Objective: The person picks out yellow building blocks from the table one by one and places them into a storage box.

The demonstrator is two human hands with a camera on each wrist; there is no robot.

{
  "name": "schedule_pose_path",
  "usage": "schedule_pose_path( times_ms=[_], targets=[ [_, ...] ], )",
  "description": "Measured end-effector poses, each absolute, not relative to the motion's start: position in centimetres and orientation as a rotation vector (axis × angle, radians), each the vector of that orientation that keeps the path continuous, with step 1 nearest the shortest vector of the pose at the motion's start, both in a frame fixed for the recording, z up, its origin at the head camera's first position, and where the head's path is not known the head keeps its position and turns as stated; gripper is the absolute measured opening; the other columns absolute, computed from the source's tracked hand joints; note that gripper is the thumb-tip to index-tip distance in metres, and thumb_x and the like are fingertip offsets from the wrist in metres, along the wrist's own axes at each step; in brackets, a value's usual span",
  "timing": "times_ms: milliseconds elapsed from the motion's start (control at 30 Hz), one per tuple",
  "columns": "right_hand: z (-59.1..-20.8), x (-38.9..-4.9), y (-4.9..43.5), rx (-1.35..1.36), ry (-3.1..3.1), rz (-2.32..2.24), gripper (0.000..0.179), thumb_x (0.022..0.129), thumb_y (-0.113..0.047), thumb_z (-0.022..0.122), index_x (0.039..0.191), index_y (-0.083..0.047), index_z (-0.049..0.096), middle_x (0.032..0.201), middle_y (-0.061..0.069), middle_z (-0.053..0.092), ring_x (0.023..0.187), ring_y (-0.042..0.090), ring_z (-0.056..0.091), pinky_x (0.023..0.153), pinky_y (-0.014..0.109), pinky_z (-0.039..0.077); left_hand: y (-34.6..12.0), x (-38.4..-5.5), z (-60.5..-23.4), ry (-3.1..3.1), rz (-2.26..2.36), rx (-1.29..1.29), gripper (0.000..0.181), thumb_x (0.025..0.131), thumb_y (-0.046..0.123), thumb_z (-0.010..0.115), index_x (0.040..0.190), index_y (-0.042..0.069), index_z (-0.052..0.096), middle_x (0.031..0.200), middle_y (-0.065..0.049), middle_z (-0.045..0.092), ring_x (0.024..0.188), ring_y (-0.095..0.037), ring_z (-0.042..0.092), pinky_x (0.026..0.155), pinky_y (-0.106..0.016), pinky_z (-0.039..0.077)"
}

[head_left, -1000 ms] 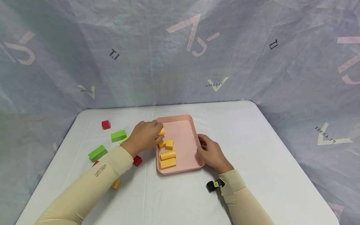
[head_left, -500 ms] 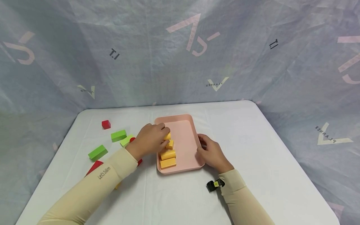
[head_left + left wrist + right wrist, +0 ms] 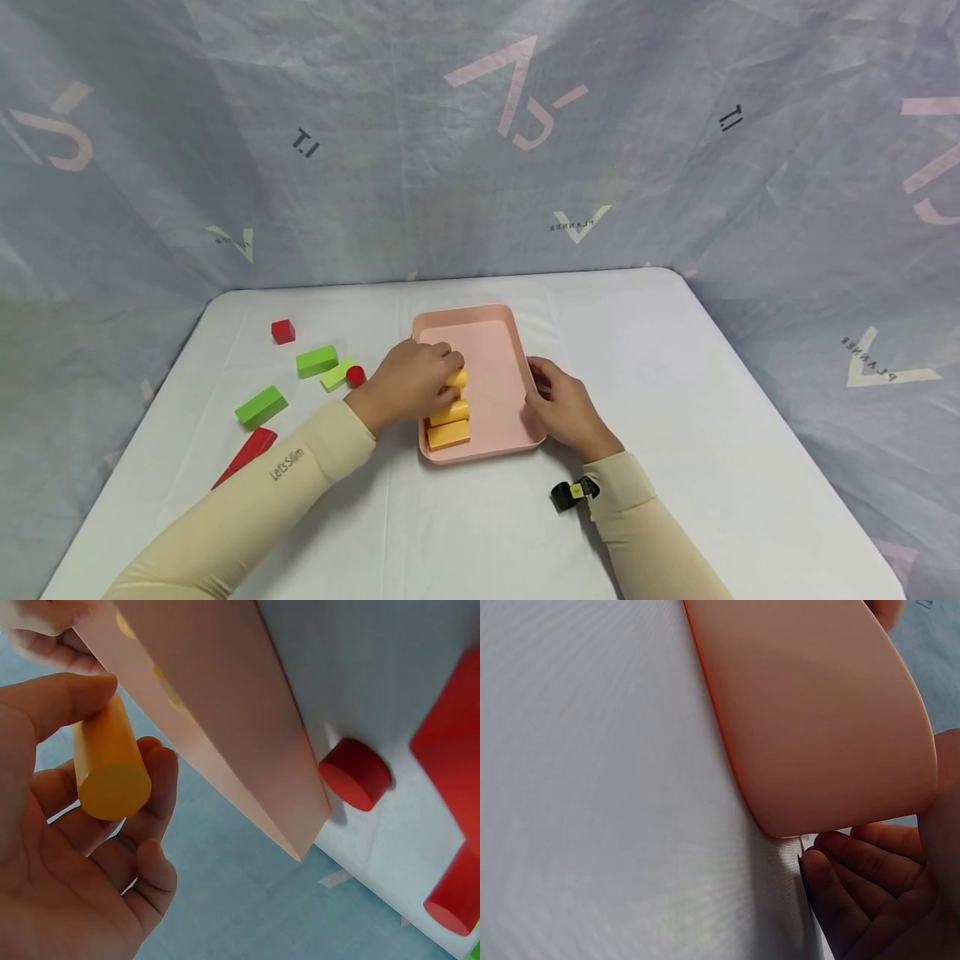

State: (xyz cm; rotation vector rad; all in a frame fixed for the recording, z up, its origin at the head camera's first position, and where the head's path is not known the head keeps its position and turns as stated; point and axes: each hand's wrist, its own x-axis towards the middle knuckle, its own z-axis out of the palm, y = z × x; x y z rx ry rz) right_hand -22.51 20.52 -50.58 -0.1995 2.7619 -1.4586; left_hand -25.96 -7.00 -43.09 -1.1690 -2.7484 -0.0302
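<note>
My left hand (image 3: 408, 379) is over the left side of a shallow pink tray (image 3: 498, 375) and pinches a yellow cylinder (image 3: 112, 761) between thumb and fingers. Below that hand, inside the tray, lie another yellow cylinder (image 3: 450, 411) and a yellow rectangular block (image 3: 448, 435); other yellow pieces there are mostly hidden by the fingers. At the tray's right wall, my right hand (image 3: 566, 408) holds the rim, its thumb at the edge and its fingers (image 3: 877, 859) along the outside.
Left of the tray are a short red cylinder (image 3: 356, 376), a light green block (image 3: 338, 375), two green blocks (image 3: 317, 362), a red cube (image 3: 282, 332) and red pieces (image 3: 255, 446) partly under the left sleeve. A black wrist device (image 3: 573, 493) is by the right cuff.
My left hand has moved right and slightly toward me over the tray with the yellow cylinder, uncovering the short red cylinder. My right hand and the tray stay in place.
</note>
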Motion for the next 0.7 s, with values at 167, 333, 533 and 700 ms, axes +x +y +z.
schedule_pose_path(
  times_ms=[167, 333, 533, 700],
  targets=[
    [-50.65, -22.53, 20.56, -0.197, 2.763, -1.457, 0.054, 0.097, -0.014, 0.058, 0.151, -0.015, 0.051, 0.138, 0.007, 0.066, 0.122, 0.024, 0.068, 0.103, 0.044, 0.055, -6.85, -25.78, -43.31, -2.774, -0.021, -1.169, 0.016, 0.092, 0.032, 0.071, 0.101, 0.018, 0.069, 0.084, 0.005, 0.06, 0.072, -0.01, 0.054, 0.069, -0.034, 0.046],
    [-50.59, -22.49, 20.6, -0.206, 2.762, -1.458, 0.054, 0.098, -0.014, 0.058, 0.151, -0.015, 0.05, 0.138, 0.007, 0.066, 0.122, 0.025, 0.068, 0.103, 0.044, 0.055, -6.78, -25.68, -43.52, -2.772, -0.012, -1.173, 0.016, 0.091, 0.032, 0.071, 0.101, 0.019, 0.07, 0.084, 0.006, 0.061, 0.072, -0.01, 0.054, 0.07, -0.035, 0.044],
    [-50.51, -22.51, 20.56, -0.213, 2.762, -1.464, 0.054, 0.098, -0.013, 0.058, 0.151, -0.014, 0.05, 0.138, 0.008, 0.065, 0.122, 0.026, 0.069, 0.103, 0.044, 0.055, -6.79, -25.59, -43.79, -2.773, -0.001, -1.171, 0.012, 0.091, 0.03, 0.069, 0.094, 0.018, 0.068, 0.081, 0.006, 0.058, 0.069, -0.01, 0.052, 0.068, -0.037, 0.043],
    [-50.5, -22.49, 20.55, -0.201, 2.771, -1.444, 0.055, 0.097, -0.014, 0.058, 0.152, -0.014, 0.049, 0.138, 0.008, 0.065, 0.122, 0.026, 0.069, 0.103, 0.044, 0.055, -6.8, -25.49, -43.92, -2.791, 0.007, -1.164, 0.011, 0.089, 0.029, 0.069, 0.09, 0.018, 0.066, 0.077, 0.007, 0.054, 0.066, -0.011, 0.05, 0.068, -0.039, 0.043]
  ],
)
